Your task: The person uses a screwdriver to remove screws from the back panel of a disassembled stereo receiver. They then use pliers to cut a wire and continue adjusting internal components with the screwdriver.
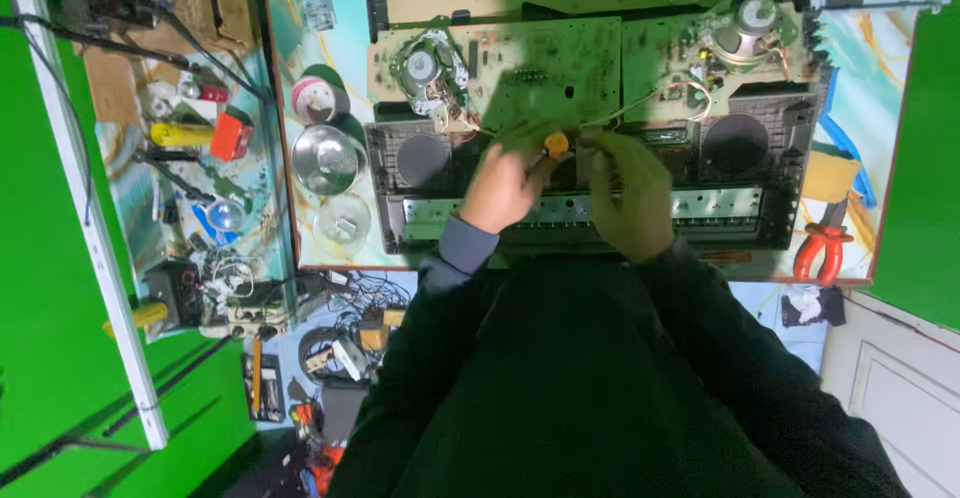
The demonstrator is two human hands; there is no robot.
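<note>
An opened electronic keyboard (760,193) lies across the table, its dark case holding two round speaker openings. Green circuit boards (545,63) with two loose speakers are folded back above it. My left hand (503,186) is closed around a screwdriver with an orange-yellow handle (556,143), over the middle of the case. My right hand (628,196) rests just to the right of it, fingers curled on the case near the tool's tip; what it grips is hidden.
A metal bowl (328,158), a clear lid (342,223) and a roll of tape (317,96) sit left of the keyboard. Red-handled pliers (822,248) lie at the right edge. A cluttered side bench (190,148) with tools stands at left; cables cover the floor.
</note>
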